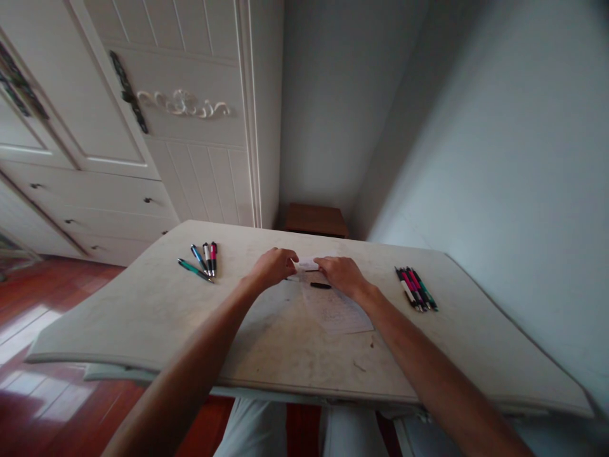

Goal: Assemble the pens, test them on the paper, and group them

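A sheet of paper [340,314] with handwriting lies on the table between my hands, its far end raised or folded over. At the far left of that end, my left hand [276,265] has its fingers curled inward, with the paper edge at thumb and fingertips. My right hand [341,274] pinches the far right edge, fingers bent and palm down. A short black object [320,285], like a pen or pen cap, rests on the sheet just below the raised part. The exact grip of the fingertips is partly hidden.
Several pens [207,259] lie loosely at the left of the pale table [266,362]. Another group of pens [415,289] lies side by side at the right. Beyond the table stand a brown wooden box-like piece [317,219] and a white wardrobe [200,82]; a wall is at right.
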Motion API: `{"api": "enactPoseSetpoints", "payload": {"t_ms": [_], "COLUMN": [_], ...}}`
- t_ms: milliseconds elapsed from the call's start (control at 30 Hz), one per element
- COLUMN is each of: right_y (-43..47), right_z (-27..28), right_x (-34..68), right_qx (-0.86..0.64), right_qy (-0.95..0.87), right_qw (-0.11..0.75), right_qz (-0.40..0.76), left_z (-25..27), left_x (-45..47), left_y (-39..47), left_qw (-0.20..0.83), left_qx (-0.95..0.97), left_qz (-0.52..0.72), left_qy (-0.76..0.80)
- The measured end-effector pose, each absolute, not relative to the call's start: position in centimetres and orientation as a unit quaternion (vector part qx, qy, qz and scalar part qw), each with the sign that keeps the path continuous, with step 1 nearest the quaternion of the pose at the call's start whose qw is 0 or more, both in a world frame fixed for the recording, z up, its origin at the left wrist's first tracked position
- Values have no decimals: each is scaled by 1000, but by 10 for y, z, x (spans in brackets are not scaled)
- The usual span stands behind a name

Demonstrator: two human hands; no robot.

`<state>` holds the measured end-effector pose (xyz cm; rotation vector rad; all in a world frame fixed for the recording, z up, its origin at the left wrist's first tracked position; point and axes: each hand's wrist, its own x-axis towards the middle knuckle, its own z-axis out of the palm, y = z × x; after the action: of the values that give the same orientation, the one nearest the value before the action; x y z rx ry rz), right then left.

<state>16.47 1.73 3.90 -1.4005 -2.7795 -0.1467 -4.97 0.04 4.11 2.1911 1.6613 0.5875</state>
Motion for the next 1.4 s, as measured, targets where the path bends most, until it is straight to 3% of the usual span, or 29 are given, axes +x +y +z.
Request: {"api": "enactPoseSetpoints", "payload": {"t_ms": [167, 567, 767, 1400], "right_y": [14, 12, 20, 18], "right_z": [37, 44, 47, 41], "right_x": [167, 192, 206, 201], "right_qx": [-436, -433, -439, -420], "right_qy": [-898, -876, -862, -883], "right_qw": [34, 212, 254, 210], "right_qz": [-54, -29, -21, -4], "left_z": [42, 38, 37, 28], "left_x": [-48, -54, -52, -54], "left_y": [0, 1, 1, 6], "left_qw": [147, 153, 142, 153], "left_qx": [771, 791, 792, 767], "left_qz": [197, 223, 217, 243], "left_qy": [587, 549, 552, 574]}}
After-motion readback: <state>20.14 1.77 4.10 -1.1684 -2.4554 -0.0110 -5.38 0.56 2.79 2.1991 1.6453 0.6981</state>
